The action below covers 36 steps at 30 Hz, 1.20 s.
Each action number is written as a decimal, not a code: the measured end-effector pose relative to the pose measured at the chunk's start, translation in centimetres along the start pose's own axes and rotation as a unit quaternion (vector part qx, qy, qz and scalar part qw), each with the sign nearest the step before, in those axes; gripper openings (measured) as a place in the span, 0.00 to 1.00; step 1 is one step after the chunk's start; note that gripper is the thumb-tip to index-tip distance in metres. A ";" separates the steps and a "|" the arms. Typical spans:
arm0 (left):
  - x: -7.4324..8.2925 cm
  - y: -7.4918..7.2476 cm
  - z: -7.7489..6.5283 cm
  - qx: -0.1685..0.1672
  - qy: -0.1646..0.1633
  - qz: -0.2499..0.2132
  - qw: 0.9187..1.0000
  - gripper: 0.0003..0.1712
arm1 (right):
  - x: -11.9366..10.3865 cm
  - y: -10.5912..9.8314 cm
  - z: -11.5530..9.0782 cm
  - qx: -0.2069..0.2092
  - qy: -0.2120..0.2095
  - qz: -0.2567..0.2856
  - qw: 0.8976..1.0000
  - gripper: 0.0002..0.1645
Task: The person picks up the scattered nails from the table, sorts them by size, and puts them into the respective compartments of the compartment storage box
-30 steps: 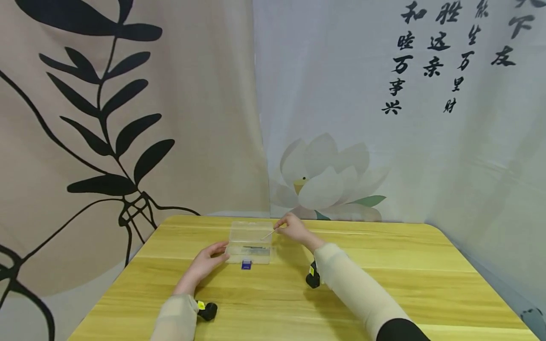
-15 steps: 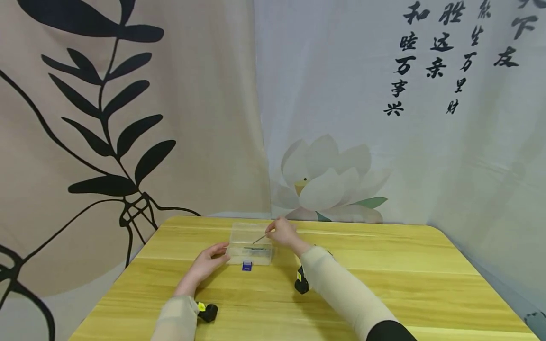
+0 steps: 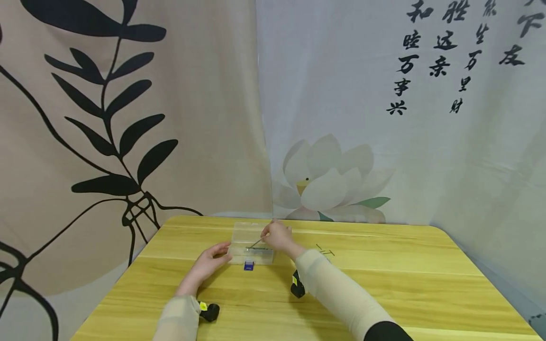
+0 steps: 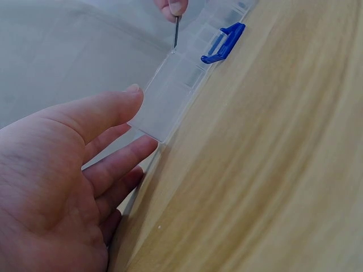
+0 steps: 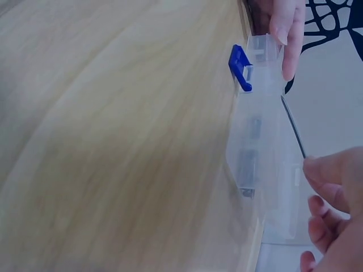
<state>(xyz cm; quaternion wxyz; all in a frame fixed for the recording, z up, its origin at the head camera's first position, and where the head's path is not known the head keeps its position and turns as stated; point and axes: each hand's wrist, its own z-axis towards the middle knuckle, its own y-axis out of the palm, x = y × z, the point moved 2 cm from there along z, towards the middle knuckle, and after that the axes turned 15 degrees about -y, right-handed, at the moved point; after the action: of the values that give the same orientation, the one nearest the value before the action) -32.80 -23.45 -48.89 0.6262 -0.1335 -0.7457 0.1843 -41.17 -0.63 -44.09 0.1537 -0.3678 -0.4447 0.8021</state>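
Note:
A clear plastic box [image 3: 261, 259] stands near the table's far edge, its lid [image 3: 244, 232] raised at the back. A blue latch [image 3: 249, 266] sits at its front. My right hand [image 3: 279, 237] pinches a thin metal nail [image 5: 294, 127] between thumb and fingertip. The nail slants down over the box, its lower end near or past the rim; contact is unclear. My left hand [image 4: 62, 147] touches the box's left end with thumb and fingertips, fingers mostly extended. Dark thin pieces [image 3: 258, 248] show inside the box, too small to tell apart.
Several loose nails [image 3: 325, 251] lie on the wooden table [image 3: 384, 279] to the right of the box, beyond my right sleeve. A printed cloth [image 3: 213, 118] hangs behind the table's far edge.
My right hand has moved left and slightly down, bringing the nail from beside the lid to over the box. Loose nails on the right have come into view. The left hand stays at the box.

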 end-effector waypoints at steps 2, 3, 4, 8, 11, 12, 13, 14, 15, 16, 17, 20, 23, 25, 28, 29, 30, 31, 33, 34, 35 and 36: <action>0.0 0.0 0.1 -0.002 -0.007 -0.004 1.000 0.30 | -0.1 0.0 -0.1 0.002 0.000 -0.004 1.000 0.06; 0.0 0.0 0.1 -0.002 -0.006 -0.002 1.000 0.30 | -0.1 -0.1 -0.1 0.004 0.000 -0.005 1.000 0.06; 0.0 0.0 0.1 -0.002 -0.006 -0.002 1.000 0.30 | -0.2 -0.1 -0.1 0.006 0.001 -0.006 1.000 0.06; 0.0 0.0 0.0 -0.001 -0.006 -0.002 1.000 0.29 | -0.3 -0.2 -0.1 0.013 0.002 -0.011 1.000 0.06; 0.1 0.0 -0.1 -0.001 -0.002 0.003 1.000 0.29 | -0.5 -0.2 -0.1 0.013 0.005 -0.014 1.000 0.06; 0.1 -0.1 -0.2 -0.001 -0.002 0.002 1.000 0.29 | -0.6 -0.2 -0.2 0.012 0.005 -0.015 1.000 0.06; 0.1 -0.1 -0.2 -0.001 0.000 0.004 1.000 0.29 | -0.7 -0.2 -0.2 0.011 0.005 -0.015 1.000 0.05; 0.1 -0.1 -0.2 -0.002 0.001 0.005 1.000 0.29 | -0.7 -0.2 -0.2 0.008 0.005 -0.016 1.000 0.05; 0.0 -0.1 -0.2 -0.002 0.003 0.007 1.000 0.30 | -0.8 -0.2 -0.2 0.006 0.003 -0.019 1.000 0.05; 0.0 0.0 -0.1 -0.002 0.001 0.005 1.000 0.29 | -0.9 -0.2 -0.2 0.004 0.004 -0.021 1.000 0.05; 0.0 0.0 -0.1 -0.002 0.001 0.005 1.000 0.29 | -1.0 -0.2 -0.3 0.001 0.004 -0.024 1.000 0.05; 0.0 0.0 0.0 -0.003 0.001 0.004 1.000 0.29 | -1.1 0.0 -0.3 -0.008 0.003 -0.036 0.999 0.06; 0.1 0.1 0.0 -0.003 0.001 0.004 1.000 0.29 | -1.1 0.2 -0.3 -0.020 0.004 -0.043 0.999 0.05; 0.2 0.1 -0.1 -0.004 0.003 0.006 1.000 0.29 | -1.1 0.2 -0.4 -0.025 0.003 -0.041 0.999 0.04; 0.2 0.1 -0.1 -0.002 0.003 0.006 1.000 0.30 | -1.2 0.1 -0.6 -0.027 -0.001 -0.032 0.999 0.04; 0.2 0.1 -0.1 -0.002 0.004 0.007 1.000 0.30 | -1.1 0.0 -0.6 -0.025 -0.003 -0.028 0.999 0.04; 0.2 0.1 -0.1 -0.001 0.004 0.006 1.000 0.29 | -1.0 -0.2 -0.7 -0.021 -0.008 -0.023 0.999 0.04; 0.3 0.1 -0.1 0.000 0.004 0.004 1.000 0.29 | -0.8 -0.3 -0.7 -0.016 -0.011 -0.018 1.000 0.04; 0.2 0.0 -0.1 0.001 0.007 0.005 1.000 0.29 | -0.3 -0.8 -0.7 -0.006 -0.020 -0.010 1.000 0.04; 0.2 0.0 0.0 0.002 0.007 0.005 1.000 0.29 | 0.2 -0.9 -0.8 -0.003 -0.026 -0.009 1.000 0.04; 0.1 0.0 0.1 0.004 0.007 0.004 1.000 0.29 | 0.6 -1.2 -0.8 0.000 -0.029 -0.007 1.000 0.04; 0.5 0.0 -0.2 0.002 0.009 0.003 1.000 0.29 | 1.0 -1.6 -1.0 0.002 -0.036 -0.002 0.999 0.05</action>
<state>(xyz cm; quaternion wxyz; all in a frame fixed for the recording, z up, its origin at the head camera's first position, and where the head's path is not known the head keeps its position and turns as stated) -32.67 -23.22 -48.46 0.6323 -0.1364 -0.7395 0.1866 -41.28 1.38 -43.57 0.1397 -0.3381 -0.4493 0.8151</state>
